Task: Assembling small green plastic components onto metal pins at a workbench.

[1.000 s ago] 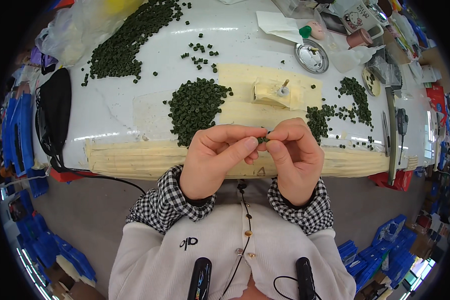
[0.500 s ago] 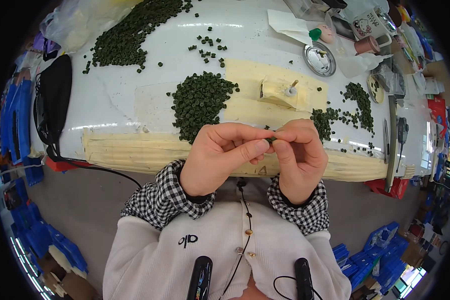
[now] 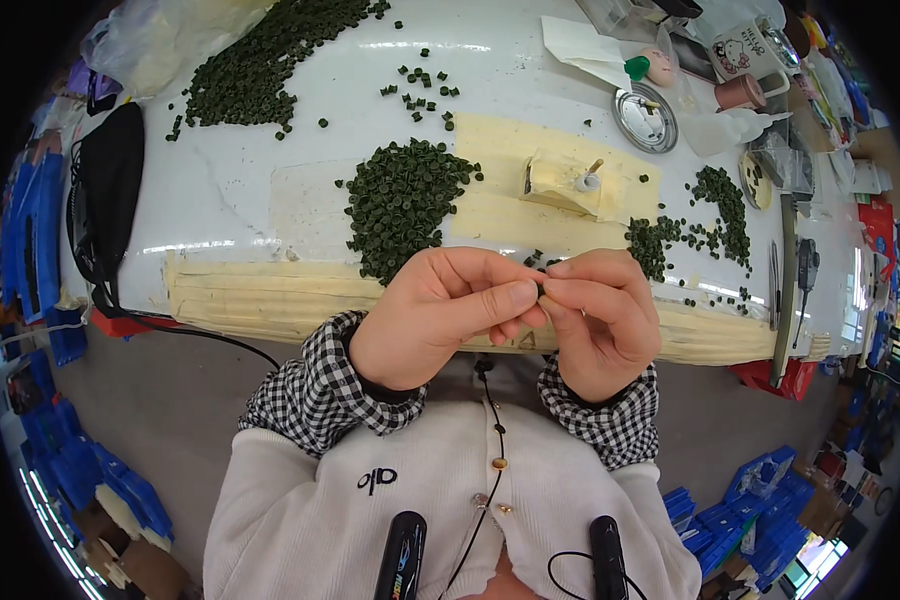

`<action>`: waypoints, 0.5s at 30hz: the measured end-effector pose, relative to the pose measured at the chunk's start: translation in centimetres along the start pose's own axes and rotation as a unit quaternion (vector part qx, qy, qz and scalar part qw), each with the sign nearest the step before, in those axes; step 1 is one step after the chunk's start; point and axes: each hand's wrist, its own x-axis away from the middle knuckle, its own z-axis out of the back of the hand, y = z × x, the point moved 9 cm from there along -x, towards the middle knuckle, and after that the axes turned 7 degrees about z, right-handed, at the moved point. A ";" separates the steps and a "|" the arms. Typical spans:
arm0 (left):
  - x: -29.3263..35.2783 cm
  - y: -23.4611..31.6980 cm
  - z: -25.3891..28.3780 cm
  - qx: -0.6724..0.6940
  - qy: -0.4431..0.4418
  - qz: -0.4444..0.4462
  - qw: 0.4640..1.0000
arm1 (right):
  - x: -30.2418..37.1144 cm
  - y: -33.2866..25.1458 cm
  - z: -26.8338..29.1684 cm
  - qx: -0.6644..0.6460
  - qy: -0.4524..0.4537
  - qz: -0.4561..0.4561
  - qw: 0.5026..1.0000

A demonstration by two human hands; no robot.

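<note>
My left hand and my right hand meet above the table's front edge, fingertips pinched together. Between them sits a small dark green piece, mostly covered by the fingers. It looks like the short, round, spool-like parts on the table. A dense pile of these green parts lies just beyond my left hand. Past my right hand is a smaller scatter of them. Straight ahead stands a block wrapped in tan tape, with a thin upright peg on it.
A large heap of green parts fills the back left, beside a clear plastic bag. At the back right are a round metal lid, a squeeze bottle and a mug. A black pouch hangs over the left side.
My fingers have shifted slightly around the small green piece, with the right fingertips turned a little and now covering more of it. The view has moved slightly; the piles look unchanged.
</note>
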 end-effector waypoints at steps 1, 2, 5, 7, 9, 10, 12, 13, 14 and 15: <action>0.0 -0.2 -0.1 0.020 -0.012 0.018 1.000 | -0.1 -0.3 0.0 0.002 -0.012 0.012 1.000; 0.1 -0.2 -0.1 0.022 -0.016 0.020 0.999 | -0.3 -0.5 0.0 0.004 -0.024 0.024 0.999; 0.2 0.0 -0.2 0.006 -0.018 0.006 1.000 | -0.5 -0.3 0.0 -0.035 -0.044 0.011 0.998; 0.2 0.7 -0.3 -0.037 -0.007 -0.029 0.999 | -0.5 -0.1 0.1 -0.034 -0.047 0.003 0.998; 0.5 2.0 -0.4 -0.138 0.048 -0.112 0.983 | -0.2 0.7 0.2 -0.065 -0.029 -0.047 0.996; 0.8 2.6 -0.4 -0.188 0.074 -0.153 0.967 | 0.3 1.2 0.1 -0.097 -0.008 -0.092 0.991; 1.2 3.4 -0.8 -0.265 0.089 -0.207 0.937 | 0.9 2.2 -0.2 -0.152 0.016 -0.159 0.975; 1.4 3.8 -1.0 -0.303 0.097 -0.234 0.919 | 1.0 2.4 -0.4 -0.174 0.018 -0.180 0.968; 1.5 3.9 -1.1 -0.313 0.095 -0.241 0.914 | 1.1 2.7 -0.6 -0.196 0.021 -0.201 0.959; 1.6 4.0 -1.2 -0.324 0.096 -0.248 0.908 | 1.2 2.8 -0.7 -0.207 0.019 -0.206 0.956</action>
